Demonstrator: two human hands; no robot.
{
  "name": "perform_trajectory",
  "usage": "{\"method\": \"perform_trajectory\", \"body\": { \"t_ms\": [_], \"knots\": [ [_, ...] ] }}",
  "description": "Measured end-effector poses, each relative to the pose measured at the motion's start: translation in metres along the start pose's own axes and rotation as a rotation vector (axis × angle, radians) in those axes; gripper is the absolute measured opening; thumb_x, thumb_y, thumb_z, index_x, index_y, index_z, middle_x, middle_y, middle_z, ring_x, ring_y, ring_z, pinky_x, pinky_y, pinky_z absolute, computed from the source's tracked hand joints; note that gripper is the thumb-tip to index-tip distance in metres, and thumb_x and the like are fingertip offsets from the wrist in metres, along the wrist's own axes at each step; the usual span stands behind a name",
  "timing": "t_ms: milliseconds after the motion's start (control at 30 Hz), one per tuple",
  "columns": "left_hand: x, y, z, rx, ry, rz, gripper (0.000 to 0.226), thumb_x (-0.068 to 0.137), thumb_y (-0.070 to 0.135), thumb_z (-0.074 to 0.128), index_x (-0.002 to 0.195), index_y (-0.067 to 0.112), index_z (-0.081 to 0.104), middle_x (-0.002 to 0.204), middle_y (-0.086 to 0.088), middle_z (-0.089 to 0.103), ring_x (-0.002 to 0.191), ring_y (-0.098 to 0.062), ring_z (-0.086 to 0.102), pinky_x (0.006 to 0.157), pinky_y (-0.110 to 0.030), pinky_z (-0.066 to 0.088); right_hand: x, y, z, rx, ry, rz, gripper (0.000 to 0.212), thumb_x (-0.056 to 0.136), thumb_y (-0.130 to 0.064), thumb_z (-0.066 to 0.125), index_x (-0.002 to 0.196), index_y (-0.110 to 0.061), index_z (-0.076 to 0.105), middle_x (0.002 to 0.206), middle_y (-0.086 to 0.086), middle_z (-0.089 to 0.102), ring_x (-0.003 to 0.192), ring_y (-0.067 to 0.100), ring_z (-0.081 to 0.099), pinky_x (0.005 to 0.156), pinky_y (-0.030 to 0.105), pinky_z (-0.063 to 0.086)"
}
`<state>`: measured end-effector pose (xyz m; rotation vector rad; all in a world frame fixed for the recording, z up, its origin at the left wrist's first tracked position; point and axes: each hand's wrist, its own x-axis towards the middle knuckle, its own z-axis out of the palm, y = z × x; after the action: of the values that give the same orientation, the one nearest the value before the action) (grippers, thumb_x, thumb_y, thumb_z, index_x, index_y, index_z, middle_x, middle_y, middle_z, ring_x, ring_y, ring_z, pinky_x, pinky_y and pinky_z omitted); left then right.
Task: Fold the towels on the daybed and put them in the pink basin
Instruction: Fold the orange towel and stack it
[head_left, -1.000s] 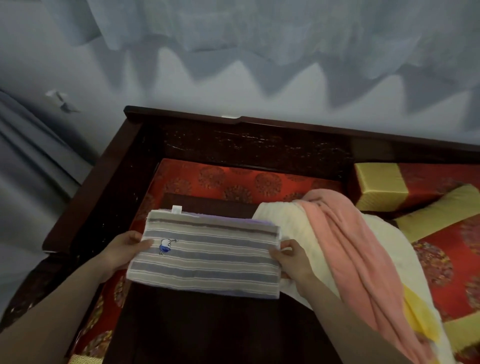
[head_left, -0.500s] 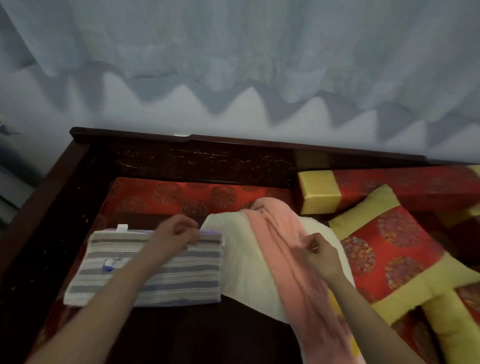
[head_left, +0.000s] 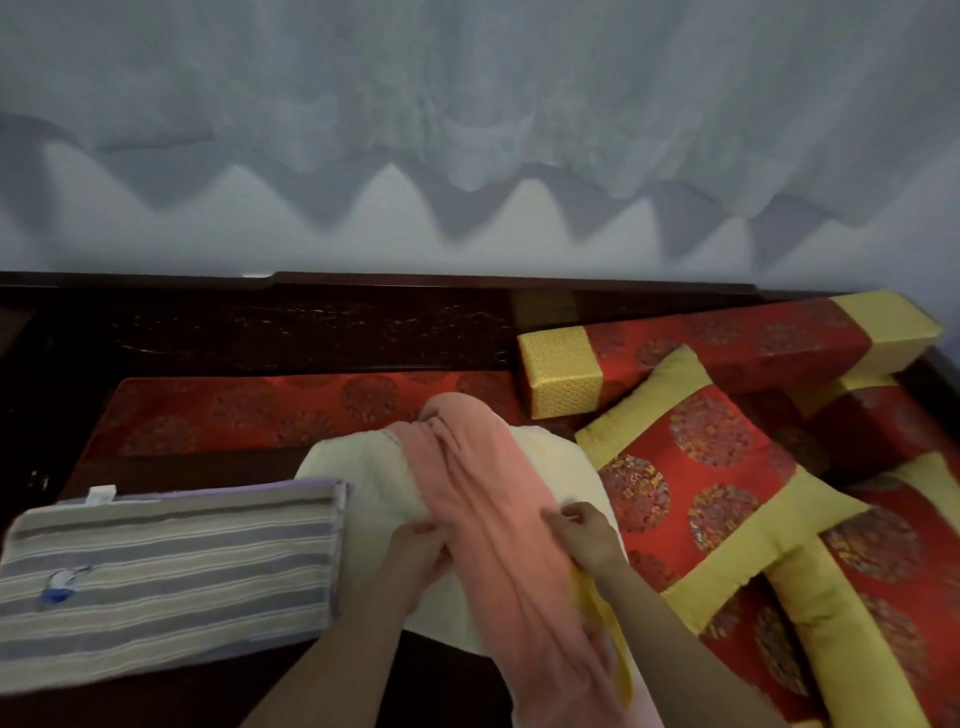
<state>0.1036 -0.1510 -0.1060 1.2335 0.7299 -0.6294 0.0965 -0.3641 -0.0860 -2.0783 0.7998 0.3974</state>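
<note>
A folded grey-and-cream striped towel (head_left: 166, 577) lies flat at the left on the dark wooden daybed (head_left: 311, 332). To its right a crumpled pink towel (head_left: 488, 519) runs lengthwise over a cream towel (head_left: 363, 483). My left hand (head_left: 421, 551) pinches the pink towel's left edge. On the other side my right hand (head_left: 584, 535) grips its right edge. A bit of yellow cloth (head_left: 597, 613) shows under the pink towel below my right wrist. No pink basin is in view.
Red-and-yellow cushions (head_left: 717, 519) crowd the right half of the daybed, with a long bolster (head_left: 727, 353) against the carved backrest. A red patterned mat (head_left: 270, 410) covers the seat behind the towels. A pale curtain (head_left: 467, 130) hangs behind.
Both hands have left the striped towel, which now lies folded at the left. My left hand crossed to the pink towel and both hands hold it. The view has turned to the right.
</note>
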Motion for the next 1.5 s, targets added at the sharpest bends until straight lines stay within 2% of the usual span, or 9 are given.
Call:
{"method": "perform_trajectory", "body": {
  "t_ms": [267,433,533,633,733,867,1100,1233,1500],
  "knots": [
    [-0.003,0.001,0.016,-0.218,0.047,-0.052,0.011,0.078,-0.003,0.068,0.088,-0.003,0.064,0.080,-0.017,0.066,0.069,-0.025,0.061,0.063,-0.030,0.054,0.012,-0.005,0.006,0.052,-0.027,-0.007,0.041,0.084,-0.041,0.066,0.112,-0.010,0.063,0.109,0.006,0.064,0.104,0.025,0.059,0.090,0.030,0.044],
    [-0.023,0.017,-0.001,-0.172,-0.007,-0.100,0.007,0.073,0.005,0.062,0.066,0.004,0.061,0.058,-0.009,0.055,0.060,-0.022,0.048,0.060,-0.031,0.045,-0.001,-0.023,-0.008,0.233,-0.177,0.001,0.014,0.083,-0.019,0.070,0.079,-0.007,0.064,0.062,0.005,0.052,0.045,0.009,0.046,0.041,0.015,0.036],
    [-0.034,0.022,-0.023,-0.220,-0.032,-0.104,0.012,0.081,0.009,0.055,0.071,0.003,0.058,0.084,-0.011,0.056,0.069,-0.022,0.049,0.078,-0.036,0.049,-0.018,-0.042,-0.021,0.389,-0.172,-0.076,0.017,0.083,-0.013,0.069,0.085,0.004,0.064,0.077,0.028,0.052,0.060,0.014,0.049,0.063,0.027,0.050],
    [-0.047,0.029,-0.042,-0.293,-0.043,-0.008,0.020,0.077,0.004,0.052,0.059,0.005,0.061,0.058,-0.010,0.061,0.052,-0.019,0.056,0.052,-0.021,0.048,-0.043,-0.069,-0.039,0.500,-0.138,-0.195,0.039,0.077,-0.023,0.071,0.100,0.007,0.063,0.092,0.033,0.055,0.090,0.048,0.055,0.083,0.044,0.047],
    [-0.064,0.047,-0.060,-0.350,-0.106,0.056,0.015,0.048,0.005,0.063,0.056,0.005,0.051,0.048,-0.005,0.046,0.032,-0.016,0.042,0.035,-0.013,0.035,-0.061,-0.097,-0.062,0.560,-0.153,-0.348,0.016,0.077,-0.021,0.069,0.070,-0.010,0.060,0.064,0.006,0.052,0.065,0.021,0.051,0.063,0.030,0.039],
    [-0.104,0.105,-0.065,-0.259,-0.240,0.251,0.054,0.019,0.010,0.066,0.072,-0.002,0.057,0.056,-0.007,0.047,0.050,-0.026,0.042,0.048,-0.024,0.038,-0.090,-0.144,-0.097,0.604,-0.127,-0.559,0.018,0.085,-0.012,0.062,0.069,-0.003,0.057,0.060,-0.004,0.048,0.059,0.007,0.047,0.058,0.022,0.037],
    [-0.197,0.230,-0.061,-0.320,-0.388,0.602,0.051,0.056,-0.004,0.048,0.106,-0.004,0.056,0.099,-0.017,0.063,0.091,-0.025,0.066,0.088,-0.036,0.054,-0.133,-0.214,-0.150,0.726,-0.040,-0.742,0.012,0.082,-0.024,0.068,0.081,-0.011,0.069,0.086,0.010,0.058,0.083,0.019,0.053,0.076,0.036,0.042],
    [-0.224,0.256,-0.066,-0.175,-0.343,0.592,0.050,0.067,-0.012,0.019,0.096,-0.004,0.059,0.084,-0.015,0.067,0.073,-0.022,0.070,0.063,-0.027,0.058,-0.143,-0.231,-0.156,0.825,-0.249,-0.550,0.028,0.076,0.008,0.044,0.084,-0.005,0.067,0.076,0.009,0.067,0.075,0.021,0.061,0.063,0.026,0.053],
    [-0.269,0.266,-0.066,-0.003,-0.384,0.683,0.047,0.070,-0.015,0.026,0.067,0.007,0.068,0.065,-0.012,0.062,0.060,-0.020,0.064,0.056,-0.024,0.055,-0.188,-0.209,-0.078,0.685,-0.771,-0.111,0.027,0.073,-0.031,0.065,0.071,-0.006,0.075,0.065,0.008,0.071,0.058,0.019,0.069,0.056,0.025,0.055]
  ]
}}
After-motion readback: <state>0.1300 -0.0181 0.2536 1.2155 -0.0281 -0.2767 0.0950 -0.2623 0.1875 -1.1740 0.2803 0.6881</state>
